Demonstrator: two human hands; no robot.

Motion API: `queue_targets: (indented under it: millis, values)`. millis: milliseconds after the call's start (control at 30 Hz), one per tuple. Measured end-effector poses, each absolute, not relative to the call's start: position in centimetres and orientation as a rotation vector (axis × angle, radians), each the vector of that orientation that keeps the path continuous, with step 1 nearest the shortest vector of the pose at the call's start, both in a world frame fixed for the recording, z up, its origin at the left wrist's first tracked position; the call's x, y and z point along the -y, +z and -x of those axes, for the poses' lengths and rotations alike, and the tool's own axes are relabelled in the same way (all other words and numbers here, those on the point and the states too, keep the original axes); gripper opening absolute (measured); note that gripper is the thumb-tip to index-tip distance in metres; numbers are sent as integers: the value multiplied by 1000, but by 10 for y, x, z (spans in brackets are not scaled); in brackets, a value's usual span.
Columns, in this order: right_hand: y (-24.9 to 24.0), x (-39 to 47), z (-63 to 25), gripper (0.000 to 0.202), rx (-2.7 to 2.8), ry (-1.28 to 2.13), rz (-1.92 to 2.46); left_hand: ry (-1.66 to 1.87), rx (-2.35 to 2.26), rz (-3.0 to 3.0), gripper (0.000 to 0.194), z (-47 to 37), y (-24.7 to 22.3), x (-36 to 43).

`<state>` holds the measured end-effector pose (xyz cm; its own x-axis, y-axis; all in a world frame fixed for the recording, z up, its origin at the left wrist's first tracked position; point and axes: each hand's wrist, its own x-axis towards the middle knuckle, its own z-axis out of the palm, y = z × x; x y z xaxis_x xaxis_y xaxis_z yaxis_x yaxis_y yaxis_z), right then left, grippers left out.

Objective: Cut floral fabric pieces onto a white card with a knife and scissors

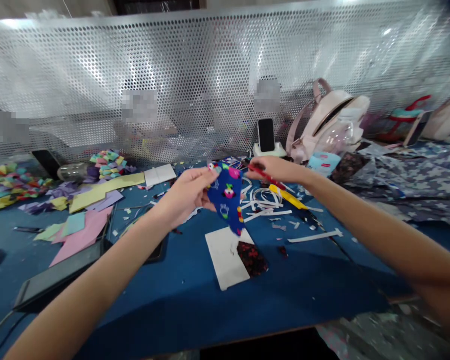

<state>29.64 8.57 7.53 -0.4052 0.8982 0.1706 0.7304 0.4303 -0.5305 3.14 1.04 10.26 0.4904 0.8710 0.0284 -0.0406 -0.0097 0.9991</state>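
Observation:
My left hand (189, 192) pinches a small piece of blue fabric (227, 196) with bright printed figures, raised above the table. Just right of it, my right hand (273, 169) is closed around a slim red tool (264, 175), blurred, its exact kind unclear. The tool's dark end is near the fabric's upper right edge; whether they touch I cannot tell. Below the fabric lies a white card (227, 260), with a dark red-patterned scrap (252, 259) over its right side.
White strips (266, 200) and a yellow cutter (288, 197) lie behind right. Coloured paper (86, 230) and a tablet (60, 275) are left. A phone on a stand (266, 136), a backpack (322, 120) and star-patterned fabric (416, 185) stand before a perforated metal panel (202, 65).

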Motion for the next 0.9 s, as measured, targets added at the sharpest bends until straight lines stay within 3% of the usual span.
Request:
queue_targets:
  millis: [167, 333, 433, 500, 567, 700, 900]
  values:
    - [34, -75, -292, 33, 2302, 378, 1532, 694, -880, -1533, 37, -31, 71, 50]
    - [50, -33, -279, 29, 2313, 432, 1357, 592, -925, -1680, 36, -29, 47, 79]
    - [70, 7, -259, 29, 2408, 686, 1120, 590, -955, -1743, 38, -29, 46, 83]
    - [74, 31, -245, 22, 2356, 1052, 875, 587, -973, -1764, 38, -29, 46, 83]
    - [71, 49, -237, 13, 2263, 1177, 848, 576, -981, -1762, 34, -29, 44, 86]
    - [53, 66, -235, 17, 2080, 1447, 909, 573, -1023, -1704, 20, -23, 34, 105]
    - [35, 66, -233, 17, 1926, 1567, 982, 702, -1139, -1824, 47, -4, 11, 141]
